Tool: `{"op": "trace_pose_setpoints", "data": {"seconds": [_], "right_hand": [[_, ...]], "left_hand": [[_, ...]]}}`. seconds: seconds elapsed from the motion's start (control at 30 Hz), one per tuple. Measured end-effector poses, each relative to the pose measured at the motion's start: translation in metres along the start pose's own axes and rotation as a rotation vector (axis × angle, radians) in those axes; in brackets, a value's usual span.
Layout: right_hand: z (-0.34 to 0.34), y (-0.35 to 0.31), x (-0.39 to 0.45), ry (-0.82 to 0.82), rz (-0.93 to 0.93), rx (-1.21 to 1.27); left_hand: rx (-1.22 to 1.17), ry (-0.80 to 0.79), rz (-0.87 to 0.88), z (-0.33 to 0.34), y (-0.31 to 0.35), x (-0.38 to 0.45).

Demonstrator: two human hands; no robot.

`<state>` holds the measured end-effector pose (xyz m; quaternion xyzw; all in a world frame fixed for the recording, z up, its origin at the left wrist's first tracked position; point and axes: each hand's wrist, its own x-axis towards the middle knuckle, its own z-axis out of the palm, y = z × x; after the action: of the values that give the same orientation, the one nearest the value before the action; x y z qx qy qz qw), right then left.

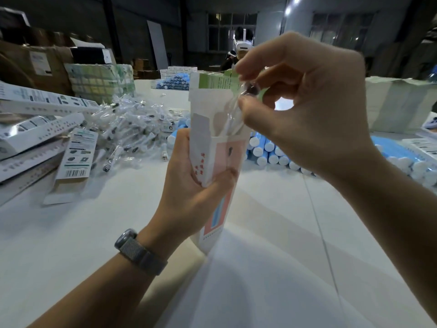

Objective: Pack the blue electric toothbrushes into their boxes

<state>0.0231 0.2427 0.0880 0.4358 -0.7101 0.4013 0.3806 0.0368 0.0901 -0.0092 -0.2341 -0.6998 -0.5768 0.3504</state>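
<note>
My left hand [189, 185] grips a tall white toothbrush box [222, 162] upright above the table, its top flaps open. The box front carries a pink panel with a blue toothbrush picture. My right hand [307, 110] is above the open mouth and pinches a small clear plastic packet [233, 112] that reaches down into the box. Blue electric toothbrushes [267, 150] with white caps lie stacked on the table behind the box, stretching to the right edge. What is inside the box is hidden.
A heap of clear-bagged brush heads [132, 129] lies left of the box. Flat and filled white boxes [35, 129] are stacked at far left. Cartons [399, 102] stand at back right. A person [238, 48] with a headset works at the far table.
</note>
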Motion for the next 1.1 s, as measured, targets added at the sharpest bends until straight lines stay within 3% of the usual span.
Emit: {"op": "trace_pose_setpoints", "data": {"seconds": [0.3,0.5,0.67,0.93,1.1], "right_hand": [[0.004,0.001,-0.003,-0.146,0.076,0.041],[0.009,0.009,-0.008,-0.257,-0.027,-0.136],[0.020,0.019,-0.016,-0.136,-0.102,-0.161],[0.026,0.027,-0.022,-0.113,-0.148,-0.073],[0.036,0.031,-0.030,-0.022,0.088,0.131]], "left_hand": [[0.012,-0.006,0.010,0.002,-0.002,-0.001],[-0.014,0.041,0.034,0.002,-0.008,0.000],[-0.010,0.064,0.028,0.003,-0.013,-0.001],[-0.087,-0.040,0.097,0.003,-0.020,-0.003],[-0.041,-0.051,0.150,0.003,-0.020,-0.002]]}}
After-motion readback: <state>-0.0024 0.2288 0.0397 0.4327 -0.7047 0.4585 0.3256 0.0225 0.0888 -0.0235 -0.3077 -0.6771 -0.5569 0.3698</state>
